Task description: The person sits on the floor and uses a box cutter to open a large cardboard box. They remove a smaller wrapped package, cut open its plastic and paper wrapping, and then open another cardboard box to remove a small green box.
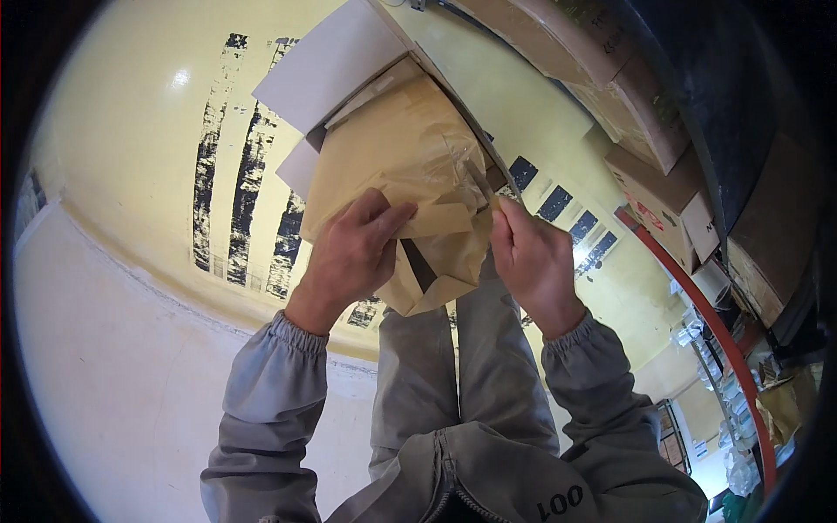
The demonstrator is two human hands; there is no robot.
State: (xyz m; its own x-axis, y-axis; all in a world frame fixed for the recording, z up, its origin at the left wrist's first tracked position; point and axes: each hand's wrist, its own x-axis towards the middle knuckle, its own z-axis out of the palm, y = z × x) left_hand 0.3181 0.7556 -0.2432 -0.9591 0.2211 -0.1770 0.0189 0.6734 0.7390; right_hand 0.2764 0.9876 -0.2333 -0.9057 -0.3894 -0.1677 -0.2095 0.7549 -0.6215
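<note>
Brown kraft paper (392,144) wraps a bulky parcel that reaches out of an open cardboard box (346,62) with pale flaps. Clear tape or film gleams on its right part. My left hand (359,245) pinches the paper's near edge between thumb and fingers. Below that edge the paper is folded open, and a dark gap (418,265) shows inside. At the parcel's right side, my right hand (533,255) is closed on a small tan piece (495,201), which looks like a paper edge. A narrow dark strip (480,178) lies just above; I cannot tell what it is.
Black stripes (248,189) mark the yellow floor (131,144), which meets a pale wall (118,366) at left. On the right, cardboard cartons (654,196) stand by a red curved bar (706,314) and clear plastic items (732,405).
</note>
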